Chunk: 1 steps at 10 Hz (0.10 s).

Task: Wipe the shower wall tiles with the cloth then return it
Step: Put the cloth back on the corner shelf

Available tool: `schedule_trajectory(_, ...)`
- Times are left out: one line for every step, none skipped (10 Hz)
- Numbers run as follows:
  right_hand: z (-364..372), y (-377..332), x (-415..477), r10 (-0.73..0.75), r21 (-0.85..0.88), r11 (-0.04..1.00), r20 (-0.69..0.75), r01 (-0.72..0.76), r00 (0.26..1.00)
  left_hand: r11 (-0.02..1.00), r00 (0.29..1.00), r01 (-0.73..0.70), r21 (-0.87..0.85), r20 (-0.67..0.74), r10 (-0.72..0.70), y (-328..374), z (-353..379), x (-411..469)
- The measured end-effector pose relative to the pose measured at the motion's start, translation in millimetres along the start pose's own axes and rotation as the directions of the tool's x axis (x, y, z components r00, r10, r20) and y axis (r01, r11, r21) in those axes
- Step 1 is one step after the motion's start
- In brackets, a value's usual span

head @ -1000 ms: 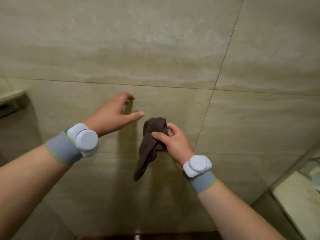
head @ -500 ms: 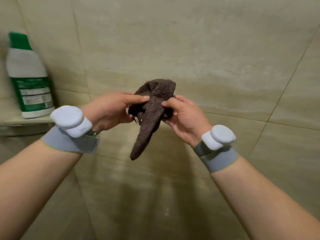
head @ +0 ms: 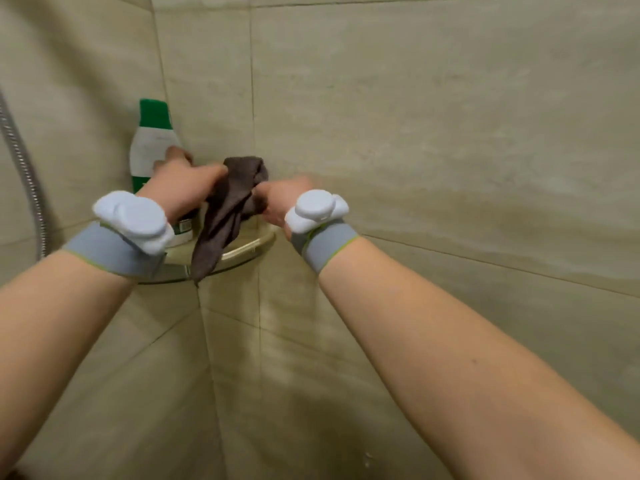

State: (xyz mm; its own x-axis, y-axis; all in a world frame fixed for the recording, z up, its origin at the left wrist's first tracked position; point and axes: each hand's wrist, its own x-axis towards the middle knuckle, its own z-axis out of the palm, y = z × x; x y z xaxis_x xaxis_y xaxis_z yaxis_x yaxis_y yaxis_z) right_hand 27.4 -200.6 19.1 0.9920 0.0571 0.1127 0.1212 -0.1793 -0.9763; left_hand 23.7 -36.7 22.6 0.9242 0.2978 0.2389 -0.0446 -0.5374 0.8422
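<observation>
Hands meet over the corner of a shower lined with large beige stone-look wall tiles point(head: 433, 109). Between them hangs a dark brown terry cloth point(head: 232, 206), bunched at its top and trailing downward in a narrowing tail whose tip drops past the front edge of a curved, pale corner shelf point(head: 258, 244) fixed where the two walls join. The left hand point(head: 183, 192) is closed on the cloth's upper left side, thumb laid across the fabric, fingers curled behind it and partly hidden. The right hand point(head: 282, 199) pinches the cloth's right side with thumb and fingers drawn in tight; its fingertips are blurred, so the exact hold cannot be made out. Both hands thus grip the cloth, which sits above the shelf, with its lower part draped in front of the shelf's rim; whether it touches the shelf top cannot be told.

Each wrist carries a grey elastic wristband with a rounded white plastic device: one on the left wrist point(head: 133, 221), one on the right wrist point(head: 317, 209). Behind the left hand, a white plastic bottle with a green cap point(head: 152, 143) stands upright on the shelf in the corner. At the far left edge, a ribbed metal shower hose point(head: 26, 168) runs down the wall.
</observation>
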Motion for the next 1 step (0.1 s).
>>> schedule_trajectory(-2.1,11.5,-1.1,-0.019,-0.115,0.993,-0.131,0.004,0.991,0.915,0.985,-0.119,0.386,-0.070,0.157,-19.9,-1.5,3.4)
